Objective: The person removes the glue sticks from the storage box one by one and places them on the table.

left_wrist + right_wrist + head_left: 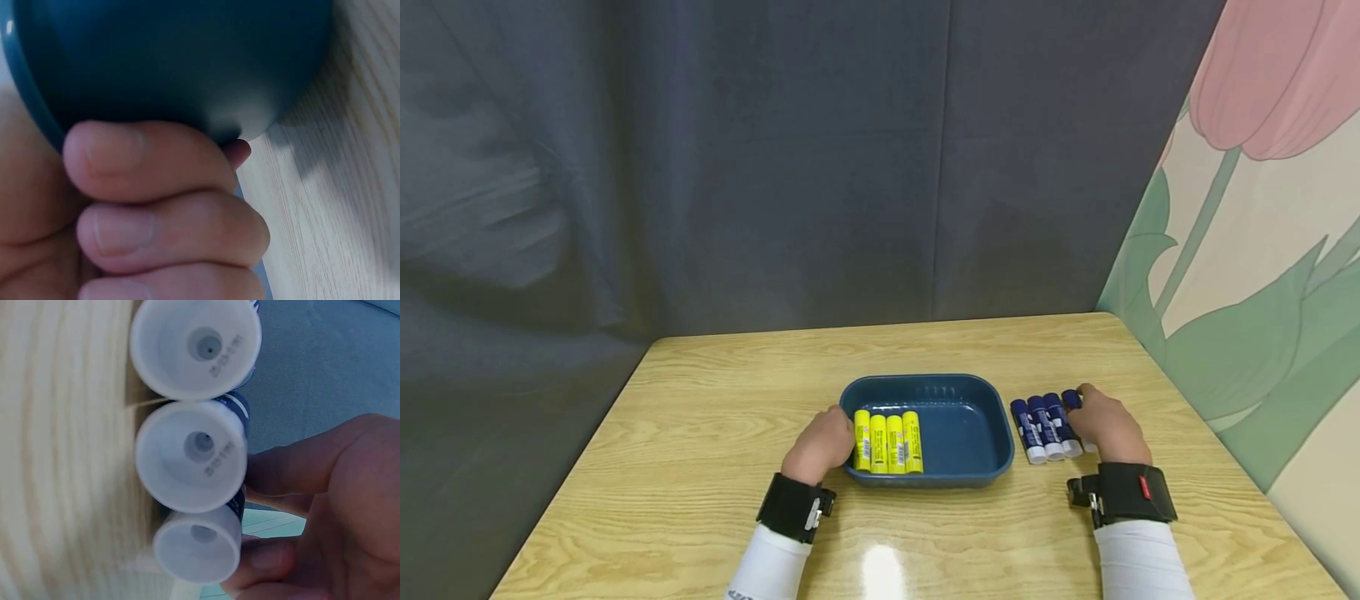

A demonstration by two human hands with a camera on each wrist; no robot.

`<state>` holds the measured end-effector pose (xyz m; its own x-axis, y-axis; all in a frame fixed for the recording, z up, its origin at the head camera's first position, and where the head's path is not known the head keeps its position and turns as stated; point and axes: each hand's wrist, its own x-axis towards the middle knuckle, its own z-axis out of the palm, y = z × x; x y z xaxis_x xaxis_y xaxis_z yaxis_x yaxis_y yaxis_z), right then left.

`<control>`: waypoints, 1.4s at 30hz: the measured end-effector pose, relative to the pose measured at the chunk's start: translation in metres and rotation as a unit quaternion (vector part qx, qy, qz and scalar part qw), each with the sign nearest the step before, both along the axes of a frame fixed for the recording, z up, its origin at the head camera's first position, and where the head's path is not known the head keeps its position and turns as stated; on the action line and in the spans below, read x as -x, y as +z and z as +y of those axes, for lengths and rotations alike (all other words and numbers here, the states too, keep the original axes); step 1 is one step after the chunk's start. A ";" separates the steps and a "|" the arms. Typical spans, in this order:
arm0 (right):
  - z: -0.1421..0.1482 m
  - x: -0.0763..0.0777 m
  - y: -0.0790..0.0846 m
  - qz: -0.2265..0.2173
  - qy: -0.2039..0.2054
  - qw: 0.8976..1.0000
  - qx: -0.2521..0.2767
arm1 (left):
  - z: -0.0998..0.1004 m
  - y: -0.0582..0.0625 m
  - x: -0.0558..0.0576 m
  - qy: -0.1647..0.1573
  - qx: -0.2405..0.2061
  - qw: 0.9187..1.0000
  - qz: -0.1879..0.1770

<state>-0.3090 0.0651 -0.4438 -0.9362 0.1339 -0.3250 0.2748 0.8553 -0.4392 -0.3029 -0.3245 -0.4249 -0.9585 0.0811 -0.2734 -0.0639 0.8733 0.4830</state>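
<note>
A dark blue tray (964, 437) stands on the table, with several yellow glue sticks (895, 443) side by side in its left part. At the tray's left end, my left hand (820, 443) grips the wall; the left wrist view shows its curled fingers (156, 159) against the tray's outer side. Several dark blue glue sticks with white ends (1043, 425) lie in a row to the right of the tray. My right hand (1111, 427) pinches the rightmost blue glue stick (1071, 399), partly hidden by the fingers. White ends of three sticks (197, 550) face the right wrist camera.
The wooden table (722, 417) extends around the tray. A dark grey cloth (790, 167) hangs behind the table's back edge. Along the right edge runs a wall painted with a tulip (1262, 350).
</note>
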 end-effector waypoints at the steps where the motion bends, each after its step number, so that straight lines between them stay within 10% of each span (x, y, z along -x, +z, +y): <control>1: 0.000 0.000 0.000 0.000 0.001 1.000 0.001 | 0.000 0.000 0.000 0.000 0.000 1.000 0.001; 42: -0.002 -0.005 0.016 -0.034 -0.005 0.999 0.023 | 0.000 0.001 0.001 0.001 -0.003 1.000 -0.009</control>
<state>-0.3036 0.0632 -0.4277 -0.9102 0.1265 -0.3945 0.3141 0.8316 -0.4580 -0.3041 -0.3249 -0.4240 -0.9537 0.0800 -0.2899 -0.0748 0.8706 0.4864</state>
